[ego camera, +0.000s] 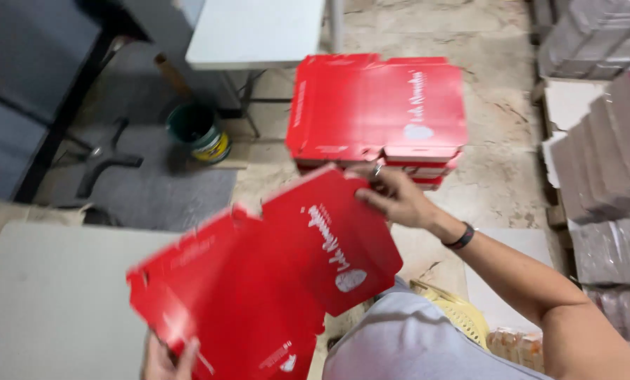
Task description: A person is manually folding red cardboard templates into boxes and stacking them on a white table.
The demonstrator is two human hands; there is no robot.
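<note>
Head view: flat glossy red carton (272, 281) btwn left hand (168, 357) & right hand (397, 197).

The flat carton blank (272, 281) was bright red with small white printing, as was the stack of folded cartons (378, 112) (same white marks); the bucket (199, 134) was dark green, the floor (498, 176) mottled beige.

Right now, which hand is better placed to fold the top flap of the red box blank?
Probably the right hand: it already grips the upper flap edge of the red blank, nearest the stack. The left hand pinches the bottom corner, far from that flap, steadying it.
</note>
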